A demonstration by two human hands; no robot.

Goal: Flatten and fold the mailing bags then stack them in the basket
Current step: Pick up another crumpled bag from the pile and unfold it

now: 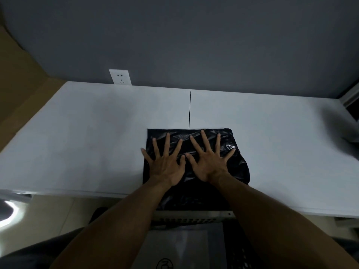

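A black glossy mailing bag (240, 162) lies on the white table (87, 136), its near end hanging over the table's front edge. My left hand (165, 164) presses flat on the bag's left half with fingers spread wide. Beside it, my right hand (208, 162) presses flat on the right half, fingers also spread; the two thumbs almost touch. Below the table edge sits a basket (194, 215) with a pale perforated rim, and a grey-white mailing bag (180, 247) with a round printed mark lies in it.
A grey wall rises behind the table, with a white power socket (120, 77) at the table's back left. A thin dark seam (190, 109) runs across the tabletop behind the bag. Brown cardboard (17, 90) stands at the left. Floor shows below left.
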